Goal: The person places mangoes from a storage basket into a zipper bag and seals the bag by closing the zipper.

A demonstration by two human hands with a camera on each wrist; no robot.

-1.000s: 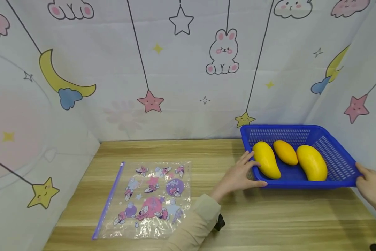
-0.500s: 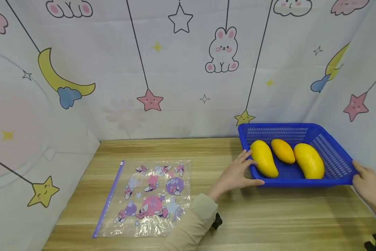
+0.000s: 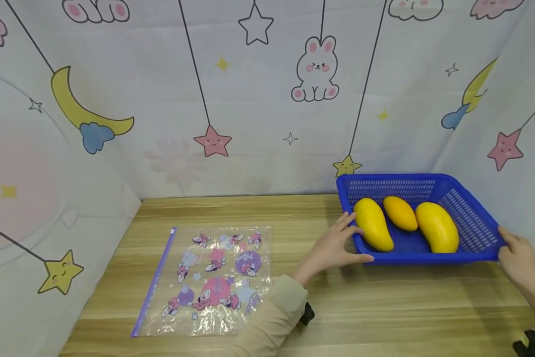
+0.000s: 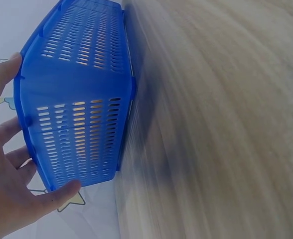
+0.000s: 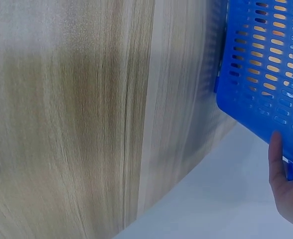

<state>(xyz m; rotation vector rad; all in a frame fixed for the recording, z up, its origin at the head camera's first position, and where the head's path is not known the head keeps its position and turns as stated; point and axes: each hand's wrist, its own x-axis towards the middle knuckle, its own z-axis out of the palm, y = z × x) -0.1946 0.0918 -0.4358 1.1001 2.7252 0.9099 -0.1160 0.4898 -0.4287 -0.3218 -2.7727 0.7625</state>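
Observation:
A blue plastic basket with slotted walls stands at the back right of the table. Inside lie three yellow mangoes: one at the left, a smaller one in the middle and one at the right. My left hand grips the basket's left front corner, fingers over the side rim and thumb along the front rim. At the right front corner my right hand holds the rim; in the right wrist view one finger presses the basket's outer wall.
On the wooden table, a clear zip bag with a purple slider edge and cartoon prints lies flat at the left. A printed curtain closes off the back and sides, close behind the basket.
The basket, with the mangoes in it, has shifted slightly left, both hands moving along with it. The bag has stayed in place while the head view tilted a little.

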